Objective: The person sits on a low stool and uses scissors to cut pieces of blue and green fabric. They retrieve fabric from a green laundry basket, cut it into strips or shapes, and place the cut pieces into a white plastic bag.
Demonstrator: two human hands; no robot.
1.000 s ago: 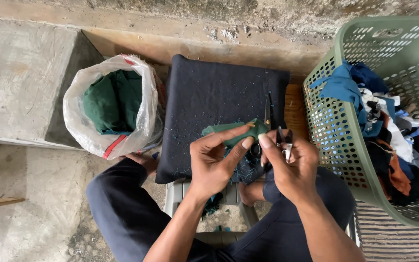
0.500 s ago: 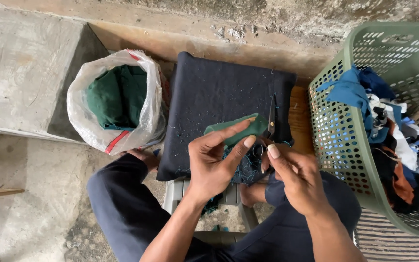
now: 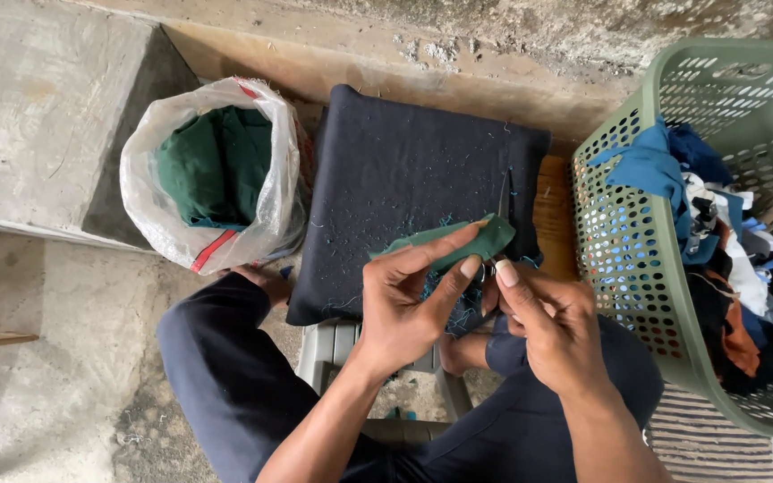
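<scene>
Navy cushion [image 3: 404, 170] on stool, concrete floor [image 3: 55, 358], rough wall [image 3: 512, 36]

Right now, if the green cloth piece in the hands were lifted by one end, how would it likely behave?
The green cloth piece would probably flop: it already bends over the left hand fingers. It looks thin, so likely light. Frayed threads scattered on the dark cushion suggest it may shed.

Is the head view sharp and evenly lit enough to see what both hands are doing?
Head view: soft, even daylight, no glare; left hand, right hand and the green cloth strip are sharp; scissors show only as a thin dark blade; straight edges bow slightly toward the corners.
</scene>
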